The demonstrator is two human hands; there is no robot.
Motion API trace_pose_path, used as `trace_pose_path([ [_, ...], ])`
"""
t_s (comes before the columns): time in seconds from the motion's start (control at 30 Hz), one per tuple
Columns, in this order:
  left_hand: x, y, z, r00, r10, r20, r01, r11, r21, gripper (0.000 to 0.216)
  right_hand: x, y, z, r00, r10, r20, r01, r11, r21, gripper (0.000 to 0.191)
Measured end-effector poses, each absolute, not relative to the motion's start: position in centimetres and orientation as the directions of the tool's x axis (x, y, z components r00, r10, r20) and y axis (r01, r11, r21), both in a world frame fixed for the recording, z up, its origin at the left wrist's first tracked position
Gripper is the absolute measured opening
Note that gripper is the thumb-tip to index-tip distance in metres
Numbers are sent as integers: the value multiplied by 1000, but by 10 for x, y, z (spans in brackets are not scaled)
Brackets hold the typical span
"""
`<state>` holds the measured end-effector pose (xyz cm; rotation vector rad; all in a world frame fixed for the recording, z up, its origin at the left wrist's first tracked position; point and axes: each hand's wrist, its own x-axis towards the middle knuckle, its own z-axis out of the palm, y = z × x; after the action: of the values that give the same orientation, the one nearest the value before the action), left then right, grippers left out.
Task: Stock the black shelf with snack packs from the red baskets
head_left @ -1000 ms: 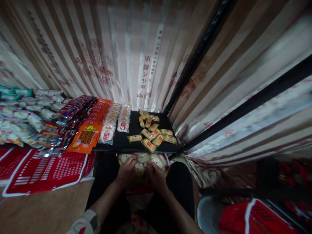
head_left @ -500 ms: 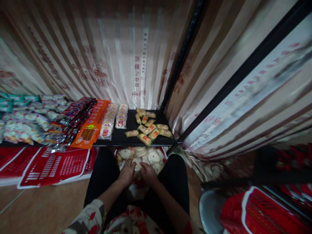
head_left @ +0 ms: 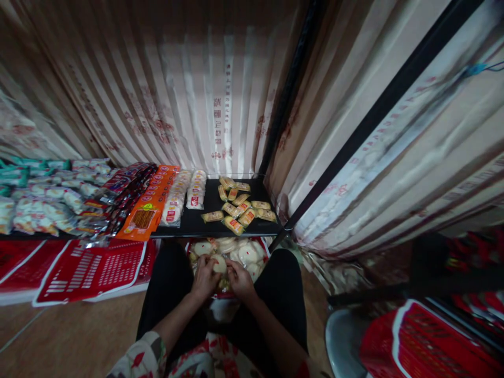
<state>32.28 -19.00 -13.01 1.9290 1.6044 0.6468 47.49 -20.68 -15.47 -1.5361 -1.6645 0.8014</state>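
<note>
Low between the knees, my left hand [head_left: 205, 279] pinches a round pale cracker [head_left: 218, 264], its flat face turned up. My right hand [head_left: 240, 281] is closed too, its thumb and fingertips together at the cracker's right edge. Any wrapper between the hands is too small to make out. Under and beyond both hands stands a red-rimmed container [head_left: 269, 251] filled with similar round pale crackers [head_left: 249, 253], several with small red marks. Some yellowish pieces show in it below the hands.
Above the container runs a black shelf [head_left: 212, 229] bearing small yellow packets [head_left: 246, 216], sleeves of white round crackers [head_left: 196, 191], an orange snack bag [head_left: 151, 202] and white packets [head_left: 43, 210]. A slanting black post [head_left: 342, 157] rises at right. A grey stool [head_left: 342, 341] stands lower right.
The round cracker has come up and tilted toward me between my hands. My fingers have shifted slightly around it. The view has turned slightly.
</note>
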Motion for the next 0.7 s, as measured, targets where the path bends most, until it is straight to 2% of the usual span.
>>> trace_pose_path([
  [0.13, 314, -177, -110, 155, 983, -103, 625, -17, 780, 27, 478, -208, -139, -116, 981, 157, 579, 195, -791, 46],
  [0.23, 306, -166, -99, 173, 971, -164, 583, 33, 812, 28, 482, -208, -125, -214, 951, 222, 592, 307, -745, 40],
  [0.37, 299, -157, -88, 206, 945, -253, 489, 124, 864, 27, 483, -206, -107, -275, 940, 202, 578, 329, -747, 38],
  [0.5, 297, -156, -73, 253, 925, -283, 368, 179, 912, 38, 477, -199, -90, -152, 973, 175, 585, 231, -778, 25],
  [0.6, 293, -156, -60, 270, 913, -305, 212, 253, 944, 47, 472, -190, -79, -50, 987, 151, 556, 153, -817, 26],
  [0.7, 287, -154, -52, 273, 904, -328, 113, 308, 945, 47, 467, -181, -71, 8, 994, 108, 480, 91, -872, 28],
])
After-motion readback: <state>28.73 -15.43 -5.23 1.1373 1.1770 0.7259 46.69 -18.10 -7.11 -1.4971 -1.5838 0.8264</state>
